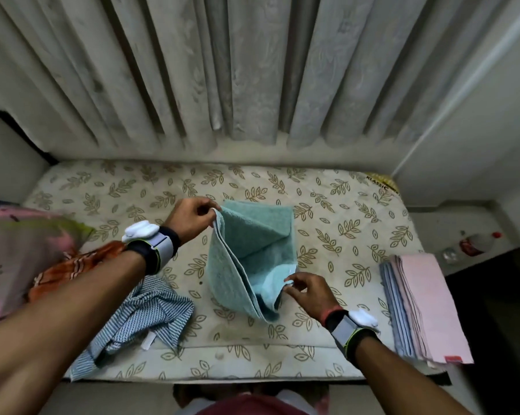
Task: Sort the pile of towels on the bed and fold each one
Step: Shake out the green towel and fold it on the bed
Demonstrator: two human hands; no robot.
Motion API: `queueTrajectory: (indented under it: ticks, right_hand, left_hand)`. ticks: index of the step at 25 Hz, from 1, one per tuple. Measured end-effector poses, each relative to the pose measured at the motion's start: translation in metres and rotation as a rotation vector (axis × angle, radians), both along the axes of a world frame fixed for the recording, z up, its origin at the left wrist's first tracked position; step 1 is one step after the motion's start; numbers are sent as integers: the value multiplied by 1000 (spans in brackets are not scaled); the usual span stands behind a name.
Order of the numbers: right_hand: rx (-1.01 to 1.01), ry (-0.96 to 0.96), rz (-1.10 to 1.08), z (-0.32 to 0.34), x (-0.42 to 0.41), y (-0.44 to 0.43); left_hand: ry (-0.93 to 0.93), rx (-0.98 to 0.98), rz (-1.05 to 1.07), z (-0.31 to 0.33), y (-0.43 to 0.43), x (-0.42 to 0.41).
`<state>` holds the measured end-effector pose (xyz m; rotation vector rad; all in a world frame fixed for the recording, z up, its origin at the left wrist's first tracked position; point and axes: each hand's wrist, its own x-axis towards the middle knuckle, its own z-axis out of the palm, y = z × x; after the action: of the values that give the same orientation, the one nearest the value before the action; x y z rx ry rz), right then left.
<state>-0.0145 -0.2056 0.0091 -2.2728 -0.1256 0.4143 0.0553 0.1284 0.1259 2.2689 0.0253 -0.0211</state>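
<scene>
fluffy matt terry teal towel [252,259], smooth leaf-printed cloth bed sheet [327,205], smooth flat pink folded cloth [426,307]

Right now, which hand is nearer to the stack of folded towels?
Right. The right hand is left of the stack; the left hand is farther left, beyond the teal towel.

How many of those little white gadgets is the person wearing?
2. One white plastic gadget sits on the left wrist's grey strap, left of the teal terry towel. The other white gadget sits on the right wrist's strap. None seems hidden.
</scene>
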Motion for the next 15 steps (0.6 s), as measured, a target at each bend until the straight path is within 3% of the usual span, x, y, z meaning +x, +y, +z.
queueTrajectory:
  ticks: [3, 8, 11, 15]
  right_hand:
    - [16, -193, -2, 28, 23, -9]
    - [15, -445, 13, 91, 70, -13]
    - [161, -481, -65, 140, 103, -3]
    - [178, -534, -112, 183, 140, 4]
  left_hand:
    - [-30, -12, -6, 32, 13, 8]
    - [-69, 142, -157, 106, 24, 28]
    - [-105, 77, -140, 153, 33, 45]
    - [-160, 14, 18, 191, 50, 62]
